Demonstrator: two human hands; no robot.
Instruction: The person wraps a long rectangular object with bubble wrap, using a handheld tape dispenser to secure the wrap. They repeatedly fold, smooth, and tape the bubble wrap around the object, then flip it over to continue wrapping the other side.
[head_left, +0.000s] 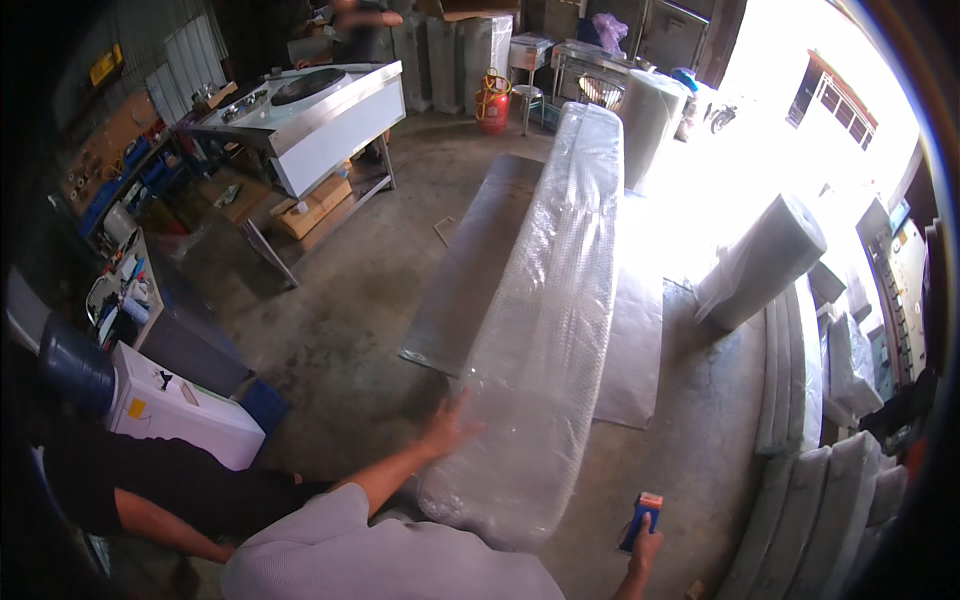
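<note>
A long, flat-sided package [545, 330] wrapped in clear bubble wrap stretches away in front of me. My left hand [450, 432] rests against the left side of its near end, with its fingers spread. To the right of that end, held apart from the package, my right hand [646, 546] is closed around a small blue hand-held thing [638, 522] with an orange and white end. Its exact kind I cannot make out. Under the package lie a grey sheet [480, 250] on the left and a pale sheet [630, 370] on the right.
A person in black [200, 490] is close on my left, beside a white water dispenser [165, 405]. A steel stove counter [340, 130] stands far left, with another person [355, 35] behind. Bubble-wrap rolls [765, 260] and wrapped panels [810, 520] line the right. A red gas cylinder [492, 105] stands far back.
</note>
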